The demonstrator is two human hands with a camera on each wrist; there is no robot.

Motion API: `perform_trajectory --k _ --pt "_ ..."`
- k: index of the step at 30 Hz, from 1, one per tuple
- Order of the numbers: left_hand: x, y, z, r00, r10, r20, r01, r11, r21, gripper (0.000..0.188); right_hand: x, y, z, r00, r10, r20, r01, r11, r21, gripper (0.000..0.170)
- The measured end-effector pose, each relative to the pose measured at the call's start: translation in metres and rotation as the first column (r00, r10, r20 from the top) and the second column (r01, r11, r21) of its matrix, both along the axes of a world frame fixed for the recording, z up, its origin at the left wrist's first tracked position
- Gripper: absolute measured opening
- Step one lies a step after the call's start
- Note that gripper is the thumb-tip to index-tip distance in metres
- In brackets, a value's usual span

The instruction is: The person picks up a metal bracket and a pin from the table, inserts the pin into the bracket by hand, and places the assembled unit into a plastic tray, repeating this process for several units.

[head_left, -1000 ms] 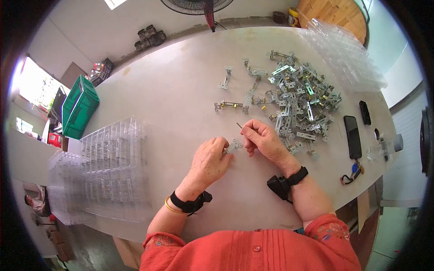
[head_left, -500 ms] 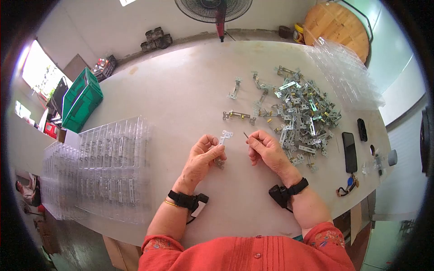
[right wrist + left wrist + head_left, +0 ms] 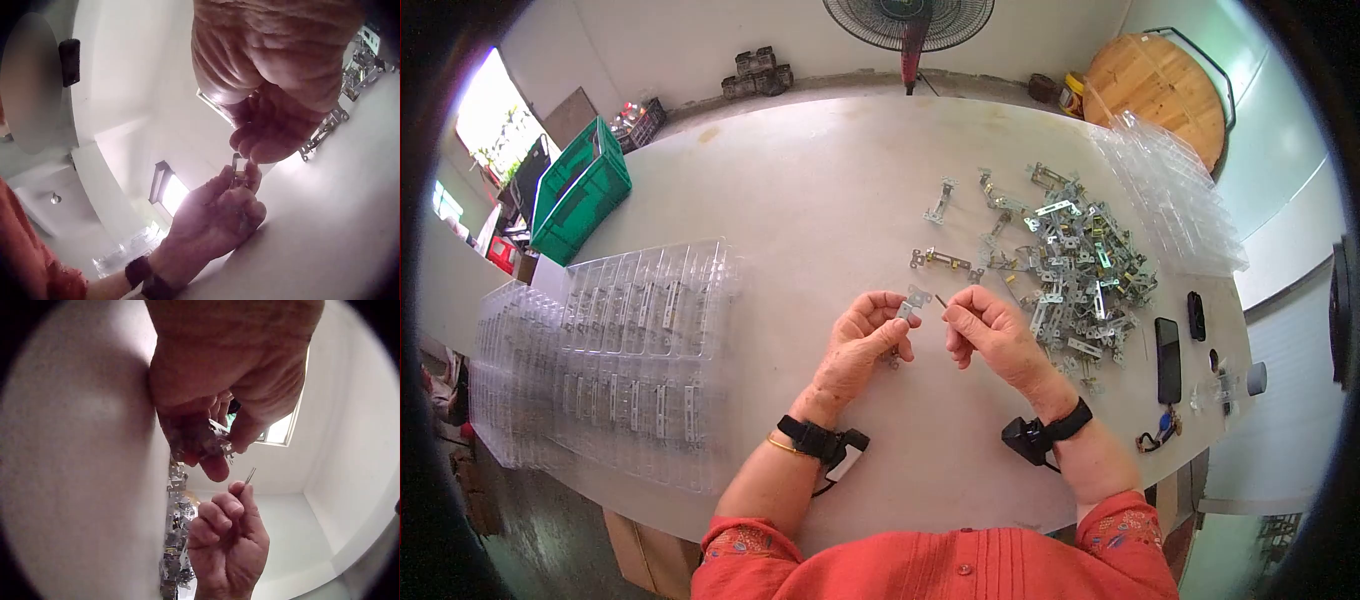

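Note:
In the head view the left hand (image 3: 857, 345) holds a small metal bracket (image 3: 913, 302) between thumb and fingers, its flared end upward. Close on its right, the right hand (image 3: 1000, 338) pinches a thin dark pin (image 3: 941, 300) between thumb and forefinger, its tip pointing toward the bracket. The left wrist view shows the pin (image 3: 250, 475) standing up from the right hand (image 3: 228, 540), apart from the bracket (image 3: 219, 432). Fingers partly cover the bracket's lower part.
A heap of metal brackets (image 3: 1090, 260) lies right of the hands, with a few loose ones beyond. Clear plastic trays (image 3: 640, 350) holding brackets stand left; more trays (image 3: 1175, 190) lie back right. A phone (image 3: 1168, 360), a green crate (image 3: 580, 190) and a fan (image 3: 910, 20) are around.
The left hand has turned over, tilting the bracket upward, then moved slightly right toward the right hand. The right hand keeps its pinch on the pin. The head view has shifted.

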State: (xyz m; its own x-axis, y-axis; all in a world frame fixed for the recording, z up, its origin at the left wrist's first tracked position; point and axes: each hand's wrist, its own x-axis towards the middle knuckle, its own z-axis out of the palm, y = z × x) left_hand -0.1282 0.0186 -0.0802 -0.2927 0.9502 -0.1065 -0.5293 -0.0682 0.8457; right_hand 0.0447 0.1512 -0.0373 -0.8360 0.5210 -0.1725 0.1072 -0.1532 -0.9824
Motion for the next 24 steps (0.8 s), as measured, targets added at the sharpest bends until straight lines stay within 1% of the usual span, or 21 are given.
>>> perform_trajectory --k 2,4,6,10,12,16,18,24 --pt "-0.002 0.0 -0.005 1.0 -0.018 -0.005 0.018 1.0 0.025 0.031 -0.002 -0.003 0.0 0.999 -0.003 -0.032 0.003 1.0 0.007 0.015" --pt "-0.003 0.0 -0.006 0.999 -0.038 -0.012 0.038 0.998 0.047 0.031 -0.001 -0.005 -0.002 0.998 -0.026 -0.049 0.03 0.996 0.078 0.014" --pt "-0.003 0.0 -0.004 0.996 -0.046 0.081 0.044 0.999 0.032 0.03 0.002 -0.005 -0.004 0.998 -0.027 -0.052 0.03 0.997 0.074 0.014" --pt "-0.002 0.0 0.002 0.987 -0.066 0.146 0.059 0.997 0.05 0.029 0.007 -0.005 -0.004 0.999 -0.017 -0.048 0.021 0.998 0.067 0.013" --pt "-0.003 -0.001 0.004 0.977 -0.083 0.198 0.083 0.997 0.009 0.029 0.007 -0.009 0.001 0.999 -0.018 -0.035 0.02 0.998 0.056 0.013" --pt "-0.004 0.0 0.003 0.98 -0.079 0.182 0.082 0.997 -0.009 0.028 0.003 -0.014 0.006 1.0 0.01 0.004 -0.01 0.999 0.032 0.014" --pt "-0.004 0.0 0.003 0.994 -0.062 0.093 0.066 0.997 -0.048 0.029 0.0 -0.016 0.003 1.0 0.003 -0.001 -0.003 0.999 0.038 0.014" --pt "-0.001 0.001 0.001 0.998 -0.059 0.023 0.06 0.996 -0.058 0.025 -0.002 -0.02 0.002 1.0 -0.017 -0.004 0.017 1.0 0.021 0.013"
